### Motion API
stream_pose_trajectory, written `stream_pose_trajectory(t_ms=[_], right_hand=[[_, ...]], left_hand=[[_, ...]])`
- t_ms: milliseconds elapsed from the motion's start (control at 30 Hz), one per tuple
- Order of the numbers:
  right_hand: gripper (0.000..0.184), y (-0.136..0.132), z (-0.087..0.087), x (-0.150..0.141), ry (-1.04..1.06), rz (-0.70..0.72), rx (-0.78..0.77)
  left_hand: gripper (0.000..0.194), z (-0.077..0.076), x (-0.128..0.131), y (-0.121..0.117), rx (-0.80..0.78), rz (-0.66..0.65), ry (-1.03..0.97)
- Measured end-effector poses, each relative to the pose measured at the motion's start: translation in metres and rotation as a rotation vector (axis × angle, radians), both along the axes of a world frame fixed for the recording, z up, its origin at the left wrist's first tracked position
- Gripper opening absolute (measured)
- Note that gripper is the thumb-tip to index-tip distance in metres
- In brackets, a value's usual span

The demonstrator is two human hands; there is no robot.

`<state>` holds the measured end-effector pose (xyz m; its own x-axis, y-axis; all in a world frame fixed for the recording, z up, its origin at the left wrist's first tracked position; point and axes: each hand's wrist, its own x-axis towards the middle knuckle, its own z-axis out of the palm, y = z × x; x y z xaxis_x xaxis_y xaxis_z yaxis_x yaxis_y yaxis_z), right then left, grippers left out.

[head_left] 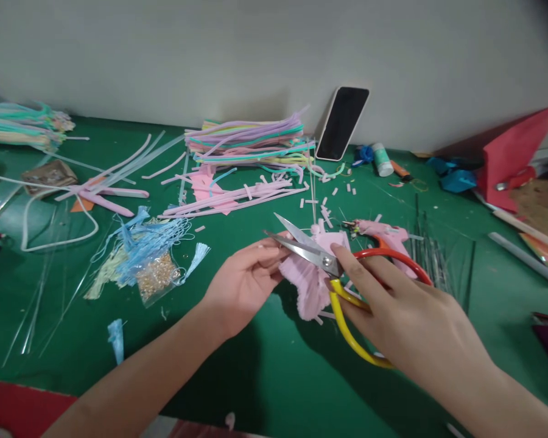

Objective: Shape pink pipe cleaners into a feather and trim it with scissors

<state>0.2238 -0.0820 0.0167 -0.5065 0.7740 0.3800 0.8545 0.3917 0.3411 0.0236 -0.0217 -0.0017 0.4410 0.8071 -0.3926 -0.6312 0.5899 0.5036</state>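
Observation:
My right hand (406, 310) grips scissors (329, 263) with one red and one yellow handle loop. The blades are parted a little and point left, passing over the fingertips of my left hand (242, 286). Those left fingers are pinched together at the edge of a pink fuzzy pipe-cleaner piece (307, 286), which hangs down in a wavy, wing-like shape. Exactly what lies between the fingertips is partly hidden by the blades. Just behind the right hand lies a pink glue gun (383, 231).
Bundled pastel pipe cleaners (251, 140) lie along the wall, where a phone (343, 123) leans. Blue tassels (150, 243) and a bag of gold beads (158, 277) are at left. Small pink offcuts (325, 213) litter the green table (283, 371). Dark thin sticks (432, 261) lie right.

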Motion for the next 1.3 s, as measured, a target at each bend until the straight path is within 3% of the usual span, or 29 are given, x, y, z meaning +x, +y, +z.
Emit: stream_pose_trajectory(t_ms=[300, 433, 767, 1067, 1300], right_hand=[[0.038, -0.003, 0.009, 0.004, -0.092, 0.003, -0.030], [0.038, -0.004, 0.013, 0.005, -0.148, 0.016, -0.068], [0.039, 0.001, 0.020, 0.005, -0.172, 0.038, 0.009], [0.038, 0.006, 0.012, 0.013, -0.186, 0.073, 0.018], [0.039, 0.010, 0.004, 0.012, -0.136, 0.040, 0.006]], left_hand=[[0.033, 0.004, -0.001, 0.002, -0.154, 0.020, -0.042], [0.036, 0.006, -0.001, 0.002, -0.124, -0.015, -0.057], [0.035, 0.004, -0.002, 0.002, -0.083, -0.031, -0.050], [0.027, 0.000, -0.002, -0.001, 0.129, -0.064, 0.061], [0.022, -0.004, -0.002, -0.001, 0.146, -0.068, 0.145]])
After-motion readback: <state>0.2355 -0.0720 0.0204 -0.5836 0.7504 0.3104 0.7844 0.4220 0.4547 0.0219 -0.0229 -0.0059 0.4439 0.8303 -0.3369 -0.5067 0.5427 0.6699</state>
